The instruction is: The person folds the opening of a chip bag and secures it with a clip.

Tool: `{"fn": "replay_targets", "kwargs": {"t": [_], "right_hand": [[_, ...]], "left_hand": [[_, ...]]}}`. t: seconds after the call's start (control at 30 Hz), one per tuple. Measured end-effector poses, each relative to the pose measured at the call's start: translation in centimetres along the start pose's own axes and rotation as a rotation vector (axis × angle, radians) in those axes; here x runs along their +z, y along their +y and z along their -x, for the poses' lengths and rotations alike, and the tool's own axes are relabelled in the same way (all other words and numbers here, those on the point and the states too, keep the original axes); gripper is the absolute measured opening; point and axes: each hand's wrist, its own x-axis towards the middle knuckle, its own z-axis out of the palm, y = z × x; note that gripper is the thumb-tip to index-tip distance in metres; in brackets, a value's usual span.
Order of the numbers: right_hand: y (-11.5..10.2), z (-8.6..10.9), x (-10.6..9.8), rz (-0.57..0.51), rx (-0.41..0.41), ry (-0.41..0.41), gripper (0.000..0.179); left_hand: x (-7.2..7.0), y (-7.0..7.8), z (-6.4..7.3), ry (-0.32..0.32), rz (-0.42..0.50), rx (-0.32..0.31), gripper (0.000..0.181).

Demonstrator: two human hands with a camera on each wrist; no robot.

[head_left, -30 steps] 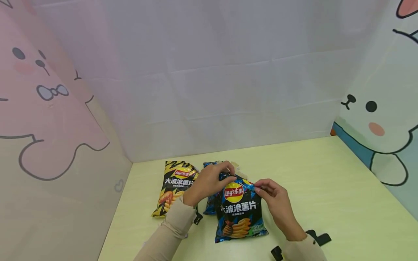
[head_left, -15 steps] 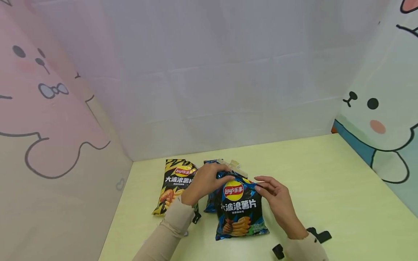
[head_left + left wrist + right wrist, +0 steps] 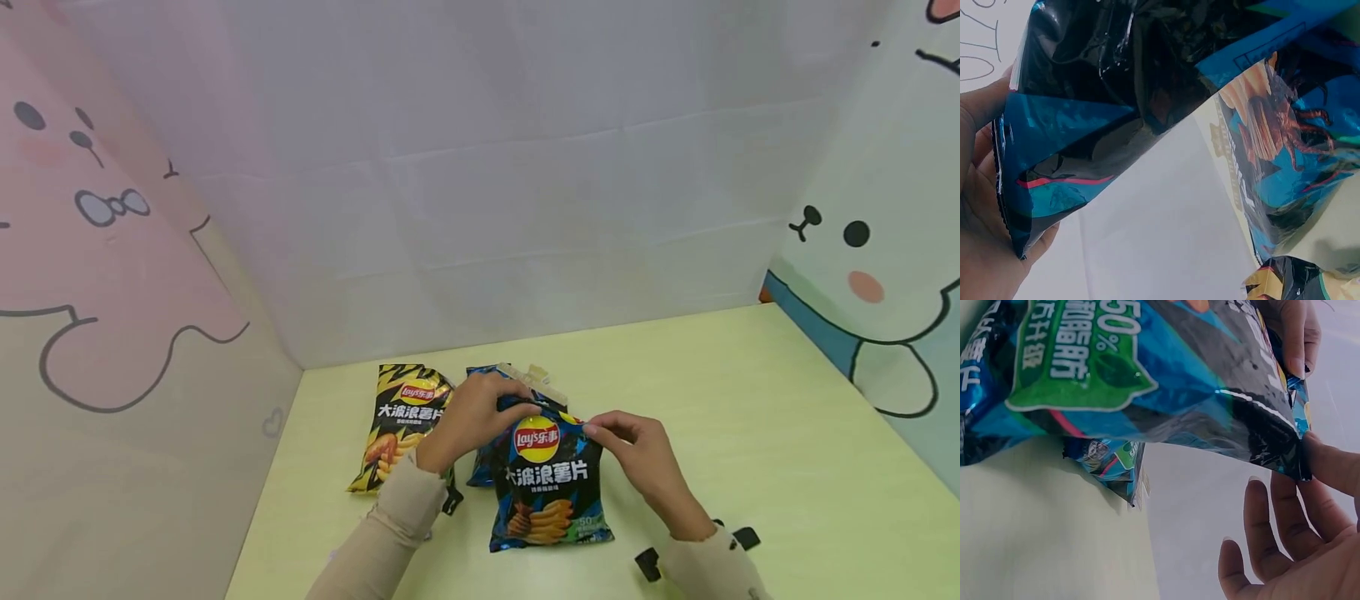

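A black-and-blue Lay's bag of chips point(image 3: 551, 479) faces the head camera, held up by its top edge. My left hand point(image 3: 468, 421) pinches the top at its left side, thumb in front. At the top right corner, my right hand point(image 3: 648, 458) pinches the edge between thumb and forefinger. The right wrist view shows this grip on the bag's corner point(image 3: 1266, 437), the other fingers of the right hand point(image 3: 1291, 537) standing apart from it. Seen from the left wrist, the left hand point(image 3: 985, 187) holds the end of the bag point(image 3: 1085, 125).
Behind the held bag lies a second blue chip bag point(image 3: 482, 468), partly hidden, with a pale strip point(image 3: 551, 393) by its top. A yellow-and-black chip bag point(image 3: 401, 429) is at the left, partly covered by the left arm. Fabric walls point(image 3: 465, 208) enclose the pale yellow table point(image 3: 750, 400).
My right hand's fingers, raised and spread half a second ago, have drawn together at the bag's top right corner. The left hand and the bag stay nearly in place.
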Motion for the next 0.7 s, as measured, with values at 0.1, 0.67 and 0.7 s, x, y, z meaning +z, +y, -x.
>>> {"fn": "replay_targets", "kwargs": {"t": [0.1,0.67,0.7], "right_hand": [[-0.04,-0.04,-0.15,0.037,-0.002,0.014,0.022],[0.56,0.15,-0.42,0.022,-0.073,0.012,0.018],[0.59,0.16,-0.53,0.025,-0.06,0.008,0.02]], "left_hand": [[0.14,0.0,-0.02,0.021,-0.01,0.029,0.019],[0.66,-0.11,0.05,-0.016,0.008,0.023,0.025],[0.67,-0.08,0.0,-0.016,0.008,0.027,0.025]]}}
